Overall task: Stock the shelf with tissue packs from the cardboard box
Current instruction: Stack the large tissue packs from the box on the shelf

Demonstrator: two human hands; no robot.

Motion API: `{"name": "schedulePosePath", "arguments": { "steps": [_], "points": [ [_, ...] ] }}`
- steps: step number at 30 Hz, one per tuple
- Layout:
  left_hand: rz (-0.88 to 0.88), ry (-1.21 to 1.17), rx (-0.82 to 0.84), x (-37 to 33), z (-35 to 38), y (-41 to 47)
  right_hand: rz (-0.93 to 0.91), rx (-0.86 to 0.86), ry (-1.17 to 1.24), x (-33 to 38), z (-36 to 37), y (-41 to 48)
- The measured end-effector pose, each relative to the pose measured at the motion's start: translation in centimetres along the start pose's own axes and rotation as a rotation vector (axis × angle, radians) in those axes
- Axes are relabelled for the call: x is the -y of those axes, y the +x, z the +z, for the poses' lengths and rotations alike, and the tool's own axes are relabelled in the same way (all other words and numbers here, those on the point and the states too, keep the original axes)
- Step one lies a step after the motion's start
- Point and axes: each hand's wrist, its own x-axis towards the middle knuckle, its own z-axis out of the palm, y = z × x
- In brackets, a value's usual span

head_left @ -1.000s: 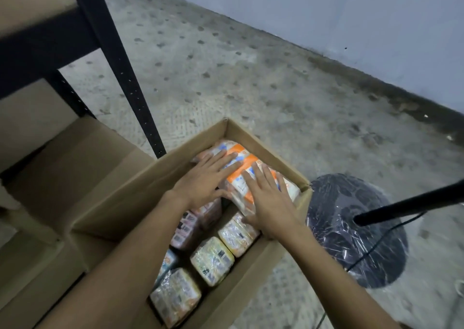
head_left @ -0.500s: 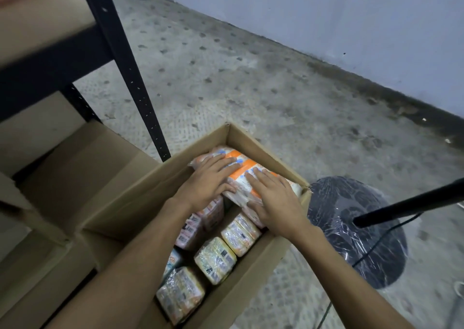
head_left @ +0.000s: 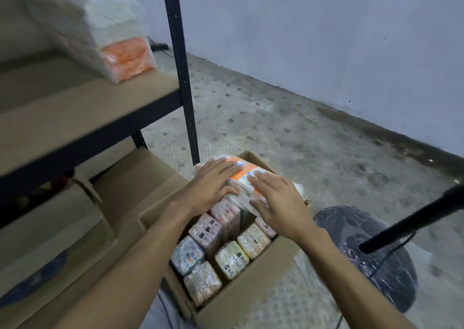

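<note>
An open cardboard box (head_left: 251, 291) stands on the floor, with several small wrapped tissue packs (head_left: 231, 258) standing in rows inside. At its far end a larger orange-and-white tissue pack (head_left: 247, 171) sits raised above the rim. My left hand (head_left: 211, 183) holds its left side, fingers across the top and thumb at the near edge. My right hand (head_left: 278, 203) holds its right side the same way. The shelf board (head_left: 88, 112) is up on the left and carries a similar orange-and-white pack (head_left: 120, 50).
A black shelf upright (head_left: 180, 72) stands just behind the box. Flattened cardboard boxes (head_left: 75, 223) lie under the shelf on the left. On the right is a dark plastic-wrapped round base (head_left: 376, 253) with a black pole (head_left: 414, 220) slanting over it. A wall runs behind.
Both hands have stayed on the large pack, which has come up higher out of the box. The view has tilted up, bringing the shelf board and the pack on it into sight.
</note>
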Motion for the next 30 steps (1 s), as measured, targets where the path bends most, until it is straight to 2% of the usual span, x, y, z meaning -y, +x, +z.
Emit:
{"name": "schedulePosePath", "arguments": {
  "steps": [8,20,24,30],
  "points": [
    [0.037,0.171,-0.169,-2.9,-9.6,-3.7,-0.104,-0.204,-0.032,6.4,-6.6,0.0],
    [-0.010,0.361,-0.299,-3.2,-22.9,-10.1,-0.252,-0.347,-0.046,16.1,-12.2,4.5],
    [-0.054,0.400,-0.303,-0.9,-25.3,-12.1,-0.291,-0.339,-0.041,19.2,-12.0,7.0],
    [-0.130,0.344,-0.317,3.2,-26.6,-14.1,-0.323,-0.233,-0.013,23.1,-10.1,11.1]
  ]
}}
